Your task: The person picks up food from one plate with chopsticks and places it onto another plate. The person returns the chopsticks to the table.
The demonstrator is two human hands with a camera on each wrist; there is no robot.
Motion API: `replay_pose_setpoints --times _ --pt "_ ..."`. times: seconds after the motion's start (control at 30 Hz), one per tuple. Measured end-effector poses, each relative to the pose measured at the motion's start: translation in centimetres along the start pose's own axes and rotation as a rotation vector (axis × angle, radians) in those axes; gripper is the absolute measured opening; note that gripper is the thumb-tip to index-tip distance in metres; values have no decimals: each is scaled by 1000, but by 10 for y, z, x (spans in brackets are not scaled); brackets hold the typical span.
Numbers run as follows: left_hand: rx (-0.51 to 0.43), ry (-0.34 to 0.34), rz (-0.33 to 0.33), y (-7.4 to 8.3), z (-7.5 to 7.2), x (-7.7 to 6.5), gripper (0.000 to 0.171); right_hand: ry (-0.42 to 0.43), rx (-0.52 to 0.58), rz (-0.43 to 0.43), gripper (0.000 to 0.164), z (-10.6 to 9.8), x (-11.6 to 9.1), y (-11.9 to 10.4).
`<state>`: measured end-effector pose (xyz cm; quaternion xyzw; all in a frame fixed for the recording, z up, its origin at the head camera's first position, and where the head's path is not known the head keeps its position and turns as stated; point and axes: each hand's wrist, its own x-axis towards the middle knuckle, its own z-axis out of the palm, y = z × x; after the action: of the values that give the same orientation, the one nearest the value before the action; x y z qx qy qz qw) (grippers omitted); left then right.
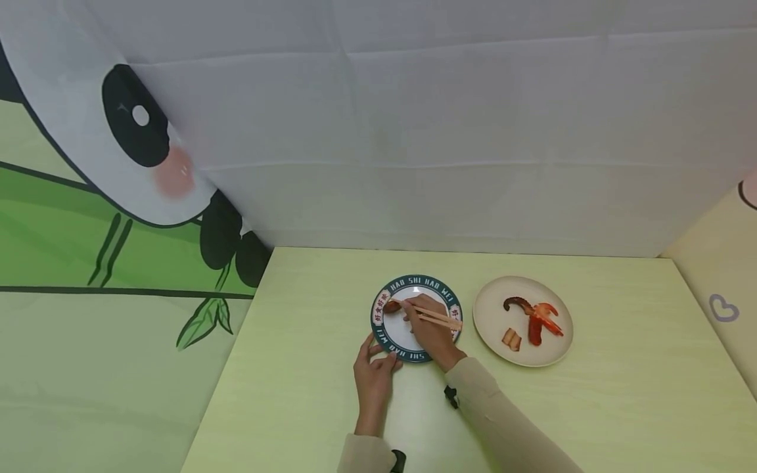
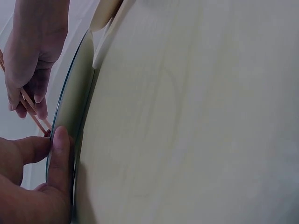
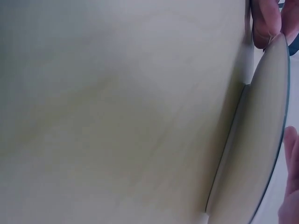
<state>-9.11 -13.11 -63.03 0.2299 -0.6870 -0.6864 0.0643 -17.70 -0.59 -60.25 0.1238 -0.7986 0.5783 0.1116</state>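
My right hand (image 1: 432,328) holds a pair of wooden chopsticks (image 1: 452,323) over a round plate with a dark green lettered rim (image 1: 416,357). Their tips reach a small brown piece of food (image 1: 391,307) at the plate's left side; whether they grip it is too small to tell. At the plate's lower left, my left hand (image 1: 374,380) pinches the rim between thumb and fingers, as the left wrist view shows with the thumb and a finger (image 2: 60,158) on the edge. In the right wrist view the plate's pale underside (image 3: 254,140) hides most of both hands.
To the right stands a cream plate (image 1: 491,328) bearing a dark curled tentacle (image 1: 518,302), a red-and-white piece (image 1: 547,312), a dark red piece (image 1: 535,332) and tan pieces (image 1: 511,339). A white cloth (image 1: 443,144) hangs behind the pale yellow table (image 1: 621,394). Printed panels flank the table.
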Motion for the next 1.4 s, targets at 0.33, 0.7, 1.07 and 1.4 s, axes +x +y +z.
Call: replay_pose_setpoints --times 0.33,0.7,1.07,1.4 --pt "-10 4 -4 -1 0 2 69 -14 -47 12 16 1 0 1" --pt "-7 -4 3 -3 -1 1 69 -35 67 27 16 5 -1 2" --pt "-46 -3 11 -4 0 -1 69 62 135 155 19 4 -5 -1" --pt "-25 7 26 -2 1 0 70 226 319 261 26 -5 -11 9"
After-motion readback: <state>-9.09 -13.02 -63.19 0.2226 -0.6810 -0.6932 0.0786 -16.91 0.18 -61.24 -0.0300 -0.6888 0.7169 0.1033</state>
